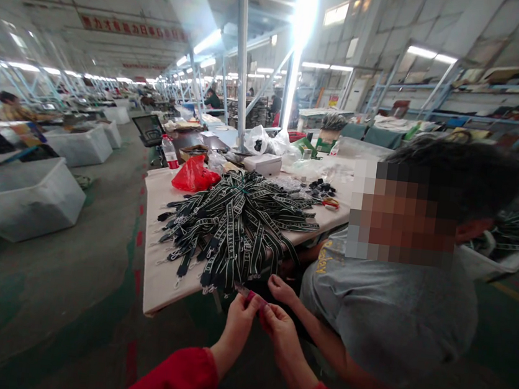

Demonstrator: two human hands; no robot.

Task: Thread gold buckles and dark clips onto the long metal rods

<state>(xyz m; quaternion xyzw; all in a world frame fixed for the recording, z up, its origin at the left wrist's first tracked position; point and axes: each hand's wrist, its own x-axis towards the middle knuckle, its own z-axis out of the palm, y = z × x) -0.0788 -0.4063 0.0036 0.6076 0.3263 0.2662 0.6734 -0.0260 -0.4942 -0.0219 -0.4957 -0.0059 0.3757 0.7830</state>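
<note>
A vertical tube light (300, 49) burns out to pure white near the top centre, throwing a hazy streak of flare up and to its left. Rows of smaller overhead lamps (209, 41) recede into the distance. The table (155, 289) is moderately lit, while the floor (86, 318) falls into shadow and the upper right corner goes black. Wide-angle stretching makes the white bin (20, 198) and shelves (495, 99) near the edges lean. Distant lettering on the banner (133, 28) is soft; coarse pixels mask a co-worker's face (402, 217).
</note>
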